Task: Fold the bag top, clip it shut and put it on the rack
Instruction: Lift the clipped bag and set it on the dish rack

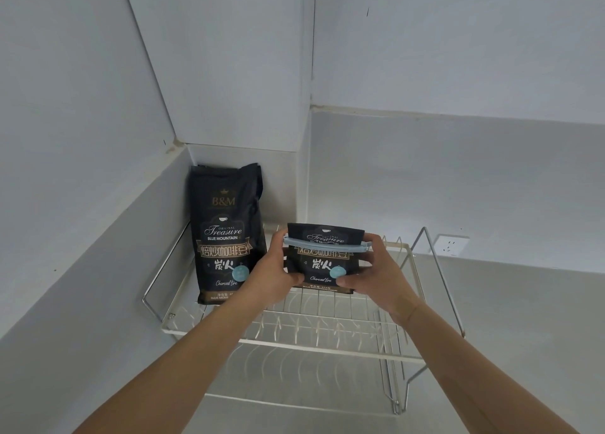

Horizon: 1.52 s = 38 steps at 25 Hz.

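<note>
Small coffee bag (322, 263) held upright between both hands, over the top tier of the wire rack (327, 322). Top already folded down; pale blue clip (327, 243) clamped straight across the fold, running from one set of fingers to the other. Fold and clip: judged done. Looks tidy, no loose flap seen.

Left hand (278, 271) wrapped on the bag's left edge, thumb pressed on the front near the lower corner, fingers (278, 240) curled up by the clip's end. Right hand (371, 271) mirrored on the right edge, thumb on the front low down, fingers (376, 239) closed near the clip's other end. Both sets clamped on the bag; neither spread.

Bag bottom just above the rack wires, or possibly touching; cannot tell which from this angle. Not released either way. Remaining: settle the base on the wires, check for balance, let go. Narrow base on open wires, so some risk of tipping on release; leaning it back may help.

Left of the left fingers, close beside: taller coffee bag (227, 234) of the same brand, standing on the rack and leaning into the wall corner (183, 145). No clip visible on its top. Beyond the right fingers, well apart: wall socket (450, 244). Below the hands: the rack's lower tier, then the grey desk (523, 335).
</note>
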{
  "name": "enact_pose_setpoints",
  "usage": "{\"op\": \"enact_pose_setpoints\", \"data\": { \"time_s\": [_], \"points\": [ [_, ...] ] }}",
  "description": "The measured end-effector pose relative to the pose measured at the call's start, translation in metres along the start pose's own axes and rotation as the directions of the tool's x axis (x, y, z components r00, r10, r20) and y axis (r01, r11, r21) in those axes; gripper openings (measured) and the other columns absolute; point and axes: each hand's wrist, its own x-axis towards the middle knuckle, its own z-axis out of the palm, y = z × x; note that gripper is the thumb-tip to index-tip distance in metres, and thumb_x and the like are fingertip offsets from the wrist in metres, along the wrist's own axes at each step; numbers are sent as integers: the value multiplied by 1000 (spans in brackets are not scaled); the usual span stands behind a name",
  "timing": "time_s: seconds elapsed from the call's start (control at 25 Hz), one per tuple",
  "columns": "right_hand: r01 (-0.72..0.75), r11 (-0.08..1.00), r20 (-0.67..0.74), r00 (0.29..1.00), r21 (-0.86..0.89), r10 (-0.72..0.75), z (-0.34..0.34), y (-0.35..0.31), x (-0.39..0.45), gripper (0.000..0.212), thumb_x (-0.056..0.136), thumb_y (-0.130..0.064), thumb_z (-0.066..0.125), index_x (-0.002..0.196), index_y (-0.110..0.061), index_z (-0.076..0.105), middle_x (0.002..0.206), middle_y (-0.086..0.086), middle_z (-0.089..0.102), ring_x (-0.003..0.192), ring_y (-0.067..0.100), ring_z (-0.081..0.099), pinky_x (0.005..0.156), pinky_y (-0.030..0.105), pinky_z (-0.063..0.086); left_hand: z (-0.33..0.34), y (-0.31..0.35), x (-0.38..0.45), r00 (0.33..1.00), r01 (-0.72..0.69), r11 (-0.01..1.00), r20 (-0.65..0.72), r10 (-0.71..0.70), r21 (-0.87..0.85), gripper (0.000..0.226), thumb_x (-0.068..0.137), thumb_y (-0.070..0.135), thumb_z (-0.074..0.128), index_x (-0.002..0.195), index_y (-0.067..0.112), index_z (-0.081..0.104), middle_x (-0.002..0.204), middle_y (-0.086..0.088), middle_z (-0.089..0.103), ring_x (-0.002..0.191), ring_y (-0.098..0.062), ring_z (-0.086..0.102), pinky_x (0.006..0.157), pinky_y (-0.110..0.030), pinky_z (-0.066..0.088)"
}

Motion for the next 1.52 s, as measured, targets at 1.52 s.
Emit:
{"op": "enact_pose_setpoints", "data": {
  "time_s": [1.52],
  "points": [
    [-61,997,-122,991,-41,56,-5,-8,-17,76,72,-28,85,134,-32,42,120,7,65,106,30,64,85,47,60,5,-4,-6,994,-28,977,-106,6,-209,67,80,17,76,121,49,34,122,-2,60,102,-15,63,81,-32,59]
  ]
}}
